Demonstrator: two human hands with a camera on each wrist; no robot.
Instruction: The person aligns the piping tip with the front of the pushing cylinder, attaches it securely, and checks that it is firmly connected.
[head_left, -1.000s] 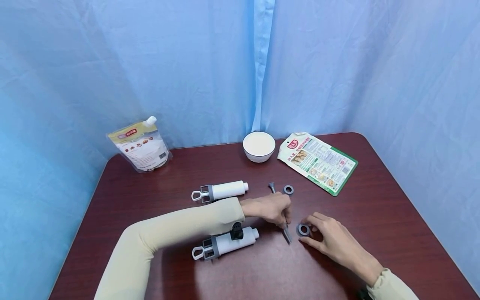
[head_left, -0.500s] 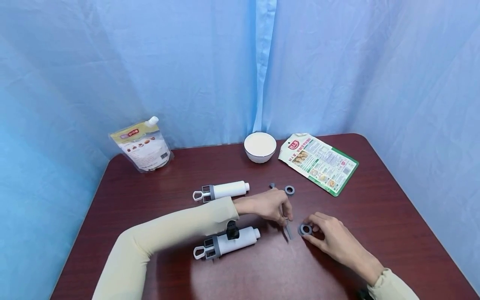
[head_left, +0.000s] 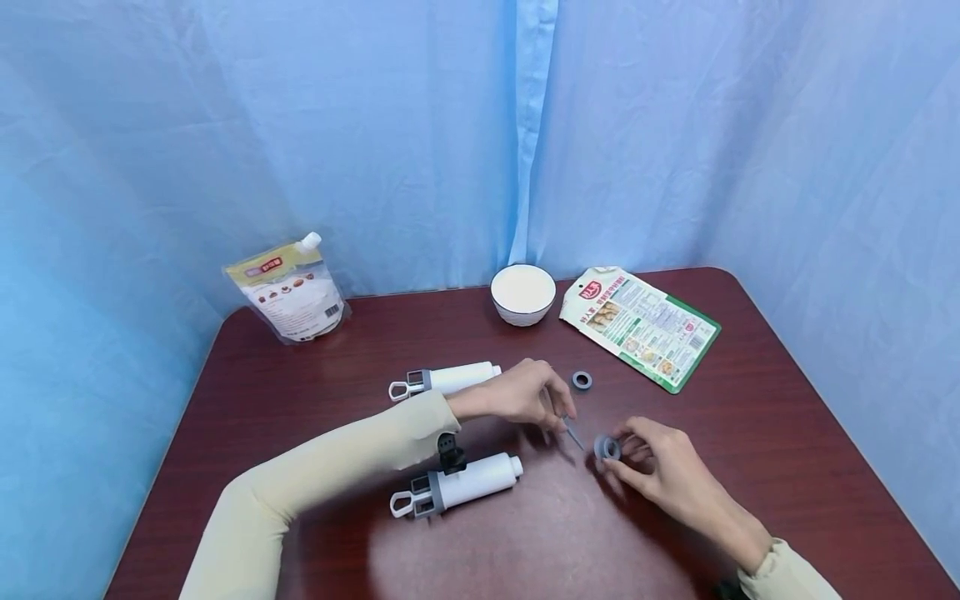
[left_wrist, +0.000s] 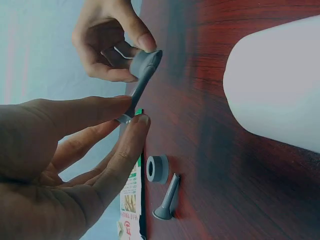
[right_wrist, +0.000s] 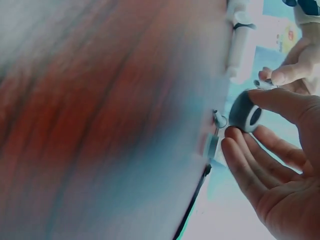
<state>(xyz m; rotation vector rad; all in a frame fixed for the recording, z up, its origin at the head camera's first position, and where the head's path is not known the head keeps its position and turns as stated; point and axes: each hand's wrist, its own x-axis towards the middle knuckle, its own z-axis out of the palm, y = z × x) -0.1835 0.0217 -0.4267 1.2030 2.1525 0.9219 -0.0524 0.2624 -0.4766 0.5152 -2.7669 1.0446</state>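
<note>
So we've got a small gray nozzle (left_wrist: 141, 86) pinched near one end by the fingers (left_wrist: 127, 142) of the left hand (head_left: 525, 396), the gap narrow, probably so most of it sticks out free. The right hand (head_left: 667, 471) has its fingers and thumb around the outside of a gray ring (right_wrist: 239, 109), which we figure keeps the hole clear. Both look lifted off the counter (head_left: 570, 542), right of its middle, just apart. A spare ring (left_wrist: 159, 169) and spare nozzle (left_wrist: 169, 197) lie beside each other, likely left within reach. The near tube (head_left: 480, 482) and far tube (head_left: 459, 378) have handles facing the left edge. Bowl (head_left: 522, 318), pouch (head_left: 296, 300) and packet (head_left: 641, 325) line the far edge, presumably to free up working room.
</note>
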